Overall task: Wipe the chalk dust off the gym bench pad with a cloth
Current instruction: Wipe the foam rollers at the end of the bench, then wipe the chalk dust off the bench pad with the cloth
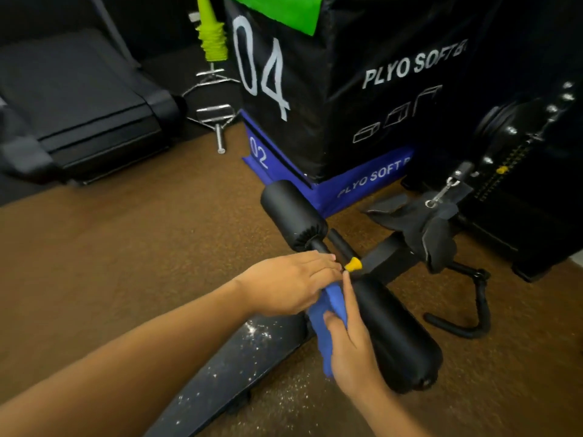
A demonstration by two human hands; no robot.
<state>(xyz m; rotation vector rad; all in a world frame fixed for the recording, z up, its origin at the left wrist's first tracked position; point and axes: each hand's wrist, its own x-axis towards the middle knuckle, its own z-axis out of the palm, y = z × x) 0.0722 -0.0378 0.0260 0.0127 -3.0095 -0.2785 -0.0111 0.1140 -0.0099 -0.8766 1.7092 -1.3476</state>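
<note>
The black bench pad (239, 357) runs from the lower middle up toward the centre, speckled with white chalk dust. A blue cloth (328, 323) is bunched at the pad's far end, beside the bench's foam rollers (394, 335). My left hand (290, 282) lies over the cloth's upper part, fingers pinching it near a yellow knob (353, 265). My right hand (353, 345) grips the cloth's lower part, index finger stretched toward the knob.
A second foam roller (293, 216) sticks out toward stacked plyo boxes (362, 89). A black strap with a clip (422, 222) and a curved handle (467, 304) lie at right. A treadmill (79, 115) and chrome bar attachments (214, 111) sit at left. Chalk is scattered on the brown floor.
</note>
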